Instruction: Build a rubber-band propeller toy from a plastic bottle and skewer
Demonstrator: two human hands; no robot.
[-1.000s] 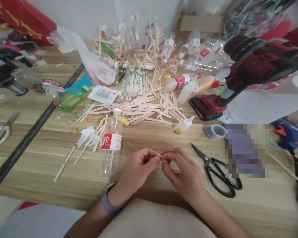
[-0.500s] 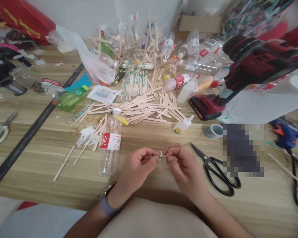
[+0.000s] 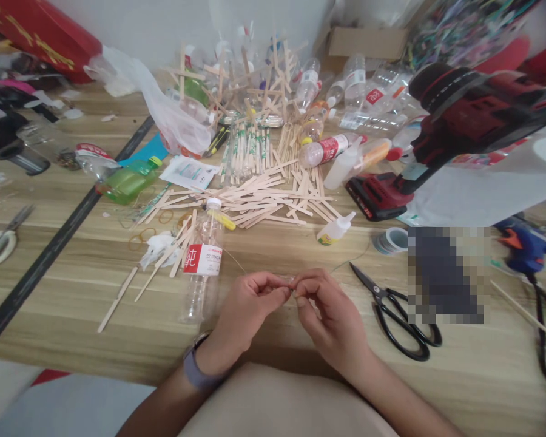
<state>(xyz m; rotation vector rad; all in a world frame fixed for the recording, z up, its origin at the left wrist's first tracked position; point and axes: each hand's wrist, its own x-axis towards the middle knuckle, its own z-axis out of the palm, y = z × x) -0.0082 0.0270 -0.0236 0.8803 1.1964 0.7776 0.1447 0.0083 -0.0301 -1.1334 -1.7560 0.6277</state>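
Fingertips nearly touching, both my hands meet low over the table. My left hand [image 3: 246, 312] pinches a thin line [image 3: 234, 260], wire or thread, whose free end curves up toward the bottle. My right hand [image 3: 332, 312] is also pinched on this line, which runs back toward a small spool [image 3: 391, 241]. A small pale piece sits at the fingertips, mostly hidden. Left of my hands stands a clear plastic bottle [image 3: 202, 285] with a red and white label and white cap. Black-handled scissors [image 3: 403, 321] lie to the right, blades partly open.
Wooden sticks [image 3: 264, 200] are heaped ahead, with a small glue bottle [image 3: 334, 229] beside them. A red cordless drill [image 3: 418, 145] stands at right, near a blue glue gun [image 3: 525, 246]. Empty bottles [image 3: 355, 82] crowd the back. White-handled scissors [image 3: 2, 243] lie far left.
My right hand has moved slightly left, closing the gap to my left fingertips. The pale piece between them is now mostly covered. The bottle and scissors have not moved.
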